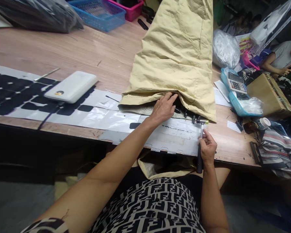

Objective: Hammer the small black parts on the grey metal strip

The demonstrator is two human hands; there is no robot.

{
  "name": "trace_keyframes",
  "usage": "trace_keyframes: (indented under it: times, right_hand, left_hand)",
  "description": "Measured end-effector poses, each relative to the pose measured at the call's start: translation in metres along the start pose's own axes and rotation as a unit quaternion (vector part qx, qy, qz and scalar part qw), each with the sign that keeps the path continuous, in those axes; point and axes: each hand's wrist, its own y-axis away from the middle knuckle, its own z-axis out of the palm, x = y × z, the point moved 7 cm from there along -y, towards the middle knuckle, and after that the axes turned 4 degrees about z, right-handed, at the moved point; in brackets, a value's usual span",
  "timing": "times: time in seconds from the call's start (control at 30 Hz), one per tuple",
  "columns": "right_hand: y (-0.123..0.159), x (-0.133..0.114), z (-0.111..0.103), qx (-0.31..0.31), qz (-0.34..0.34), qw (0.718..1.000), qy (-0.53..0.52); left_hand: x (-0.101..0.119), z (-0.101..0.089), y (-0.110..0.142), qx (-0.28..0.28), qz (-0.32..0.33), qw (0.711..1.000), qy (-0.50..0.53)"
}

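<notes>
Two hands are at work: the right hand (208,146) is closed around the hammer (199,161), head pointing away from the body, beside the sack's near corner. The left hand (163,109) rests at the open edge of the sack (176,68), fingers bent; whether it grips cannot be determined. The sack lies on the table (106,48), dark parts (193,119) protruding at its mouth.

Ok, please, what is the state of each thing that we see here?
Yellow cloth: wrinkled, near edge partly raised.
Left hand: fingers at the raised edge.
Hammer: held upright, head up.
Right hand: closed around the handle.
White power bank: lying down; charge unclear.
Calculator: face up; display unreadable.
</notes>
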Motion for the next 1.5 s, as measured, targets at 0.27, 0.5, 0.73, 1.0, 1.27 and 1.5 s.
trace_keyframes:
  times: [0.27,0.5,0.73,1.0,1.27,1.5]
  right_hand:
    - [0.0,0.001,0.001,-0.001,0.0,1.0,-0.002]
    - [0.0,0.001,0.001,-0.008,0.003,1.0,-0.007]
    - [0.001,-0.003,0.001,-0.001,-0.003,1.0,0.008]
    - [0.001,-0.006,0.0,0.002,-0.022,1.0,0.016]
    - [0.02,-0.021,0.002,0.001,-0.09,0.993,0.078]
    - [0.052,-0.066,0.025,-0.083,-0.201,0.962,0.164]
  left_hand:
    - [-0.006,0.015,0.003,-0.043,0.02,0.998,-0.039]
    - [0.001,0.016,0.013,-0.076,0.046,0.996,-0.016]
    - [0.023,0.028,0.063,-0.136,0.102,0.978,0.119]
    - [0.005,0.029,0.075,-0.113,0.065,0.976,0.172]
    - [0.014,0.023,0.077,-0.106,0.016,0.982,0.155]
    - [0.014,0.022,0.075,-0.115,0.001,0.98,0.162]
